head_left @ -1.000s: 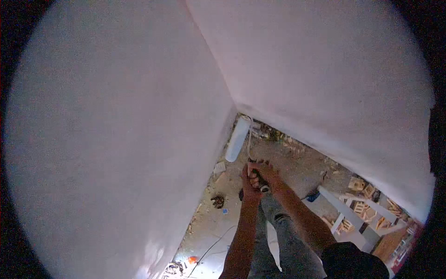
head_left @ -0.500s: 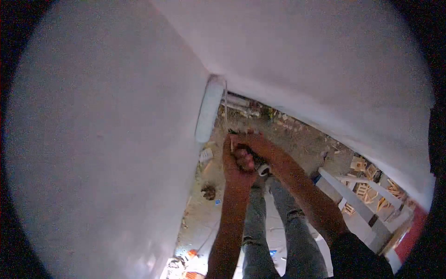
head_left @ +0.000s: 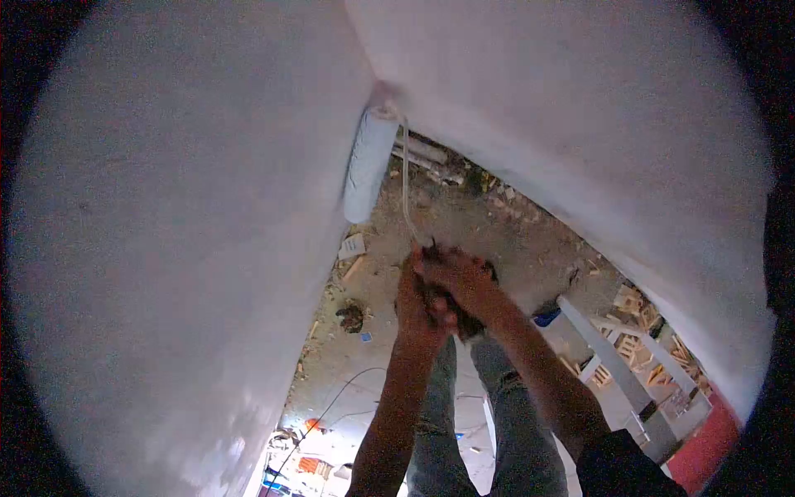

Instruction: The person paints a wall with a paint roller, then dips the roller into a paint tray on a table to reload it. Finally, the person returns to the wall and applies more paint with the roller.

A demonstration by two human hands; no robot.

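Note:
A paint roller (head_left: pixel 370 168) with a pale, wet-looking sleeve lies against the left wall (head_left: pixel 207 207), close to the corner where the two walls meet. From its top end a thin metal frame (head_left: pixel 406 178) runs down to the handle between my hands. My left hand (head_left: pixel 421 306) is closed around the dark handle. Just above and to the right of it, my right hand (head_left: pixel 460 277) is also wrapped round the handle. Most of the handle is hidden by my fingers.
Below is a dirt floor (head_left: pixel 489 224) with debris and a brown lump (head_left: pixel 350 318). A pale wooden frame (head_left: pixel 609 348) stands at the right beside wood scraps (head_left: pixel 638 331) and a red object (head_left: pixel 704 443). A dark cable (head_left: pixel 327 414) crosses the lower left.
The roller sits slightly higher and further left in view. My hands remain on the handle, slightly lower. The view has shifted, showing more floor and the cable.

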